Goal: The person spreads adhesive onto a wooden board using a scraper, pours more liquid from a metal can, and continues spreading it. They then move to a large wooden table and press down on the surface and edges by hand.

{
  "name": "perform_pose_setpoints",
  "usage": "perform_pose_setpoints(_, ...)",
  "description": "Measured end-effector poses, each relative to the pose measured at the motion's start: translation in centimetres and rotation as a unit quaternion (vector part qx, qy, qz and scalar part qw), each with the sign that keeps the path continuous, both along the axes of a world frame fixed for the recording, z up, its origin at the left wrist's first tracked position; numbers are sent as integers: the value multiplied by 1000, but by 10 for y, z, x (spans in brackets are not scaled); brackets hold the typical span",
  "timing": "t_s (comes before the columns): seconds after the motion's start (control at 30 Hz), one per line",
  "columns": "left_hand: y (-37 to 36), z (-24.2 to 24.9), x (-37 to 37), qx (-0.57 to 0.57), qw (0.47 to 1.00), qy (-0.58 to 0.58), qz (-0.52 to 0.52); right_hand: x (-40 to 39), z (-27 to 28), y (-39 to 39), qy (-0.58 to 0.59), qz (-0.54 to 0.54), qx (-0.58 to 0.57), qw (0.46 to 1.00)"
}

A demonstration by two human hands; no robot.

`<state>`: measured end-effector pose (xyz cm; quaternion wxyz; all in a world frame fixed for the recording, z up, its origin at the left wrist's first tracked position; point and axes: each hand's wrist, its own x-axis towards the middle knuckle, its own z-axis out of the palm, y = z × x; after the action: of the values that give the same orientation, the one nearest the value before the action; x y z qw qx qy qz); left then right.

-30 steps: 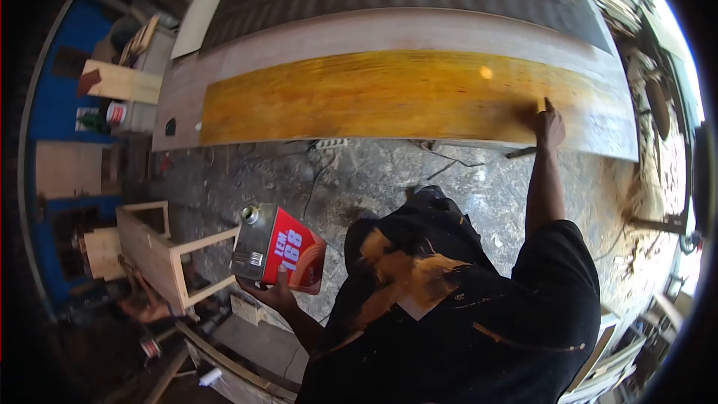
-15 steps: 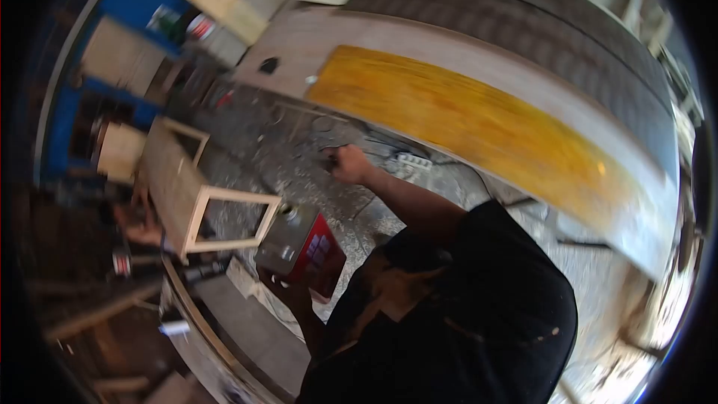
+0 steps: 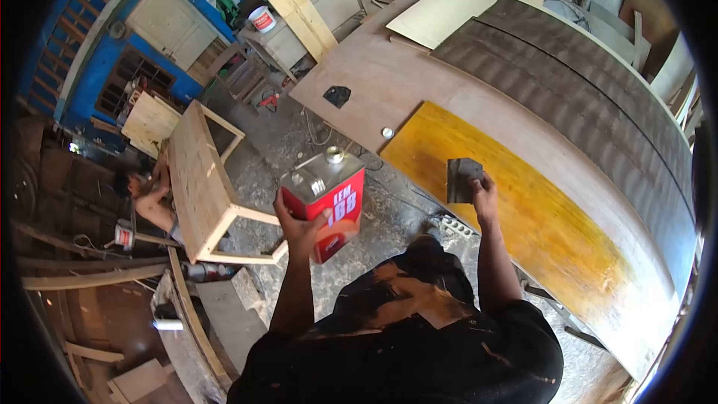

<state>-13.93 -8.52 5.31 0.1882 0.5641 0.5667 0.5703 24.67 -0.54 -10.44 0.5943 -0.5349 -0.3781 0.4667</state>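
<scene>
My left hand (image 3: pixel 301 228) is wrapped round the side of a red metal glue can (image 3: pixel 345 217) marked "LEM 168". The can stands upright in front of my body, with an open-looking round neck on its silver top. In my right hand (image 3: pixel 485 196) is a dark, flat spreader (image 3: pixel 458 181), pinched between thumb and fingers. It hangs above the near part of a board coated in wet-looking yellow (image 3: pixel 523 198). That coated board lies along the near edge of a large pale worktable sheet (image 3: pixel 374 90).
A wooden frame (image 3: pixel 206 187) stands at left, with a co-worker (image 3: pixel 155 202) bending behind it. Dark sheets (image 3: pixel 568 67) lie on the table's far side, near a black scrap (image 3: pixel 337 96) and a small round lid (image 3: pixel 387 132). A power strip (image 3: pixel 456 226) rests beside the table.
The can has come up and forward in my left hand. My right hand has swung right from over the floor to above the yellow board, and the view has steadied.
</scene>
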Motion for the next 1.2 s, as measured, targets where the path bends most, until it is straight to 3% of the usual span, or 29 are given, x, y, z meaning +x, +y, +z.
perform_pose_setpoints(0.1,40,-16,-21,12,1000,19,-8,-34,-3,-28,8,-19,9,1000)
perform_pose_setpoints(0.2,79,-26,-27,94,992,-38,-77,-78,-10,-74,56,-56,71,994)
perform_pose_setpoints(0.27,192,-17,-11,83,990,-62,-91,-74,-8,-1,-60,-28,26,997)
perform_pose_setpoints(0.33,239,-29,-11,80,988,-91,-93,-77,-5,-6,-42,-53,17,998)
perform_pose_setpoints(0.4,274,-46,-14,70,984,-83,-144,-77,4,-19,-116,-86,38,989)
perform_pose_setpoints(0.43,293,-59,-17,73,978,-79,-180,-79,11,-27,-134,-106,-10,985)
perform_pose_setpoints(0.47,315,-73,-21,60,975,-81,-197,-82,-9,-26,-121,-183,30,975)
perform_pose_setpoints(0.53,352,-109,-38,26,973,17,-227,-91,-3,-44,-103,-224,-9,969)
perform_pose_setpoints(0.57,363,-124,-45,43,963,-74,-256,-101,-1,-51,-110,-240,-18,964)
perform_pose_setpoints(0.6,367,-122,-48,37,959,-85,-267,-114,1,-65,-58,-283,-59,956)
perform_pose_setpoints(0.7,352,-104,-78,-8,967,67,-245,-150,-20,-107,27,-350,-121,928)
perform_pose_setpoints(0.8,337,-185,-120,-36,988,91,-116,-186,-16,-115,87,-408,-112,902)
perform_pose_setpoints(0.87,302,-208,-114,-116,943,138,-280,-203,2,-106,105,-454,-94,880)
perform_pose_setpoints(0.93,281,-209,-85,-77,885,230,-397,-223,14,-99,133,-507,-92,847)
perform_pose_setpoints(1.07,288,-200,-34,-22,857,303,-417,-232,35,-85,93,-453,-72,884)
perform_pose_setpoints(1.17,318,-225,-18,-20,771,344,-536,-223,36,-84,68,-436,-57,895)
perform_pose_setpoints(1.2,319,-214,-14,-15,775,341,-532,-221,37,-84,61,-418,-46,905)
